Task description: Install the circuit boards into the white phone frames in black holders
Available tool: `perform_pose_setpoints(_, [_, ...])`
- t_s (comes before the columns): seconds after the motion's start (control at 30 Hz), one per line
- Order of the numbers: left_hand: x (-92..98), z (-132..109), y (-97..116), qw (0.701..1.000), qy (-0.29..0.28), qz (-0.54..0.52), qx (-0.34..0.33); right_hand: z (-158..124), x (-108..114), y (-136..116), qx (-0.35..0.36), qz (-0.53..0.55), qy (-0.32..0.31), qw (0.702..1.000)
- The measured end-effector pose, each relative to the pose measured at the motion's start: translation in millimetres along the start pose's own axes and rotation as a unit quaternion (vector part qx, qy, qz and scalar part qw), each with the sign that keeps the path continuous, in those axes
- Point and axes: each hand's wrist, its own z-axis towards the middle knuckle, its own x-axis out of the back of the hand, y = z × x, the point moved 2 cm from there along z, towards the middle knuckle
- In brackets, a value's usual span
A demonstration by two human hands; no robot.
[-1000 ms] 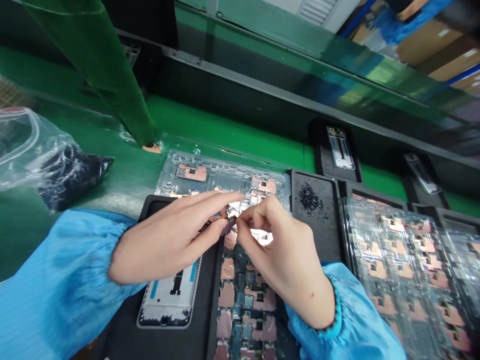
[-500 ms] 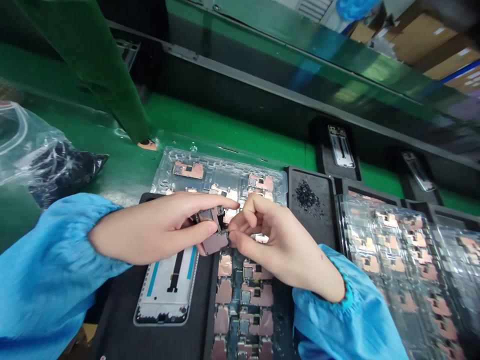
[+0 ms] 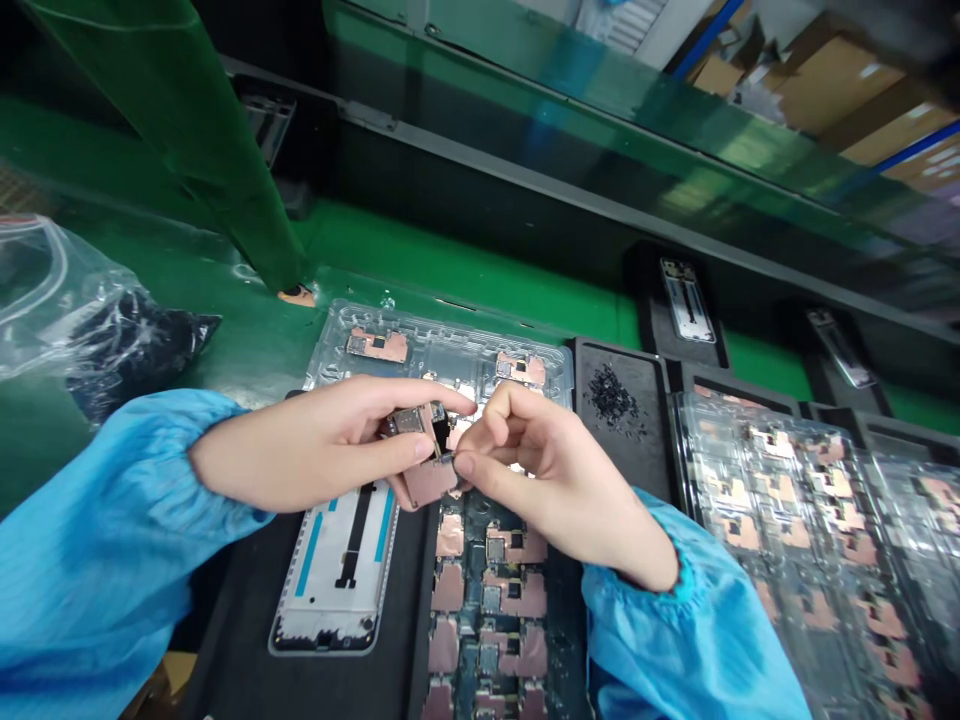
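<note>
A copper-coloured circuit board (image 3: 431,483) is gripped by my left hand (image 3: 330,440), its thumb lying across the board and the other fingers behind it. My right hand (image 3: 536,465) pinches at the board's right edge; whatever lies between thumb and forefinger is too small to make out. Under my left hand a white phone frame (image 3: 330,580) with blue strips and a black cable lies on a black tray (image 3: 240,620). Clear plastic trays (image 3: 326,335) with rows of similar boards (image 3: 444,645) lie behind and below my hands.
Right of my hands stands a black tray (image 3: 645,390) with small black pieces (image 3: 611,393). Further right are more clear board trays (image 3: 795,590). Phone frames (image 3: 688,300) rest on black holders at the back. A plastic bag (image 3: 127,340) and a green post (image 3: 217,170) are on the left.
The board has tilted slightly in my left hand and shows more of its face. My right hand has stayed pinched at its edge. The view has shifted a little.
</note>
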Motion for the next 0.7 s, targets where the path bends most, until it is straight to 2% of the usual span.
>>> perform_pose_setpoints(0.13, [-0.8,6.1,1.2,0.998,0.031,-0.052,0.013,2.6,1.4,2.9,0.042,-0.050,0.071,0.995])
perform_pose_setpoints(0.2, [1.7,7.3,3.9,0.995,0.067,-0.076,-0.005,5.4,5.1,2.0,0.074,-0.026,0.106,0.991])
perform_pose_setpoints(0.3, [3.2,4.7,6.1,0.977,0.127,-0.167,-0.031,9.9,5.4,0.7,0.143,0.013,0.128,0.981])
perform_pose_setpoints(0.4, [-5.9,1.3,3.5,0.952,0.134,-0.275,-0.024,11.6,-4.6,4.0,0.187,0.008,0.159,0.969])
perform_pose_setpoints(0.5, [-19.8,0.0,-0.1,0.938,0.134,-0.318,-0.023,11.0,-18.6,10.3,0.192,0.006,0.196,0.962])
perform_pose_setpoints(0.57, [-25.7,-2.0,-2.3,0.939,0.144,-0.312,-0.021,10.6,-25.7,13.3,0.205,0.026,0.198,0.958])
perform_pose_setpoints(0.63, [-27.1,-8.0,-5.1,0.954,0.136,-0.268,-0.018,11.1,-29.0,15.6,0.208,0.052,0.183,0.959])
perform_pose_setpoints(0.7, [-22.3,-19.8,-10.6,0.979,0.156,-0.127,-0.039,12.8,-28.1,18.3,0.187,0.075,0.170,0.965])
